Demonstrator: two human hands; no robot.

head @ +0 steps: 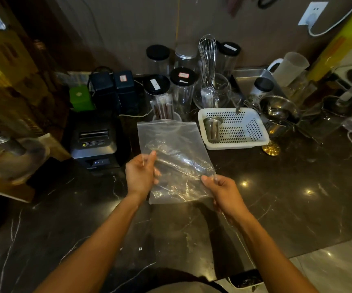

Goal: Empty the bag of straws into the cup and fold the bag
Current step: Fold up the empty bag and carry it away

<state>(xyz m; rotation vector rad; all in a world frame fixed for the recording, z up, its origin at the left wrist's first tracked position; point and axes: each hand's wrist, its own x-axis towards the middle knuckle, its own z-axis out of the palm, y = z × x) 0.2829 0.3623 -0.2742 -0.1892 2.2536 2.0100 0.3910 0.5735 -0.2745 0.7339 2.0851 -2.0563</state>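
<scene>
No text can be read with certainty. The black receipt printer [95,140] carries a dark strip sticker [93,143] on its top with a yellow warning triangle at its left end; the white lines beside the triangle are too small to read. Behind the printer, black jar lids bear white and red labels [183,75], all blurred beyond reading.

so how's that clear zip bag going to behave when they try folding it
The clear zip bag looks empty and crinkled, so probably very light and floppy. It sags between the left hand and right hand, so it likely won't hold a crease. Its glossy film may slip.
</scene>
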